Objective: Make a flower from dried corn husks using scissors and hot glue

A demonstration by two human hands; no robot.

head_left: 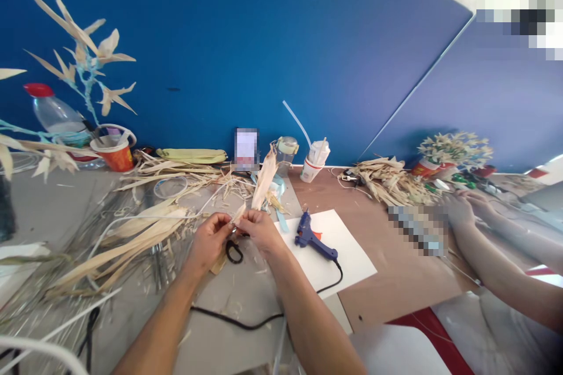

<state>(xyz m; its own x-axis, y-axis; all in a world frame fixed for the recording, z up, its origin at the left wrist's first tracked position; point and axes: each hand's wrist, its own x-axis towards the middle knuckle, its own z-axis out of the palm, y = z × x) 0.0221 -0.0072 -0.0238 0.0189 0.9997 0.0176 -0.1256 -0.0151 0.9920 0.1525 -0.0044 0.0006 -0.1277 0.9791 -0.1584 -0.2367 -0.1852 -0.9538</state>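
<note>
Husk strip [265, 179]: centre of the table, pinched at its lower end and rising upright, its length clear of the litter.
Left hand [210, 241]: fingertips grasping the strip's end.
Right hand [260, 229]: gripping the same end, close against the left.
Glue gun [313, 239]: lying just right on white paper [352, 258], within reach.

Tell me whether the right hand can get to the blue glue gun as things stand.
Probably yes. The glue gun lies on the white paper just beside the right hand, with nothing between them. But that hand is pinching a husk strip, so it is not free.
</note>
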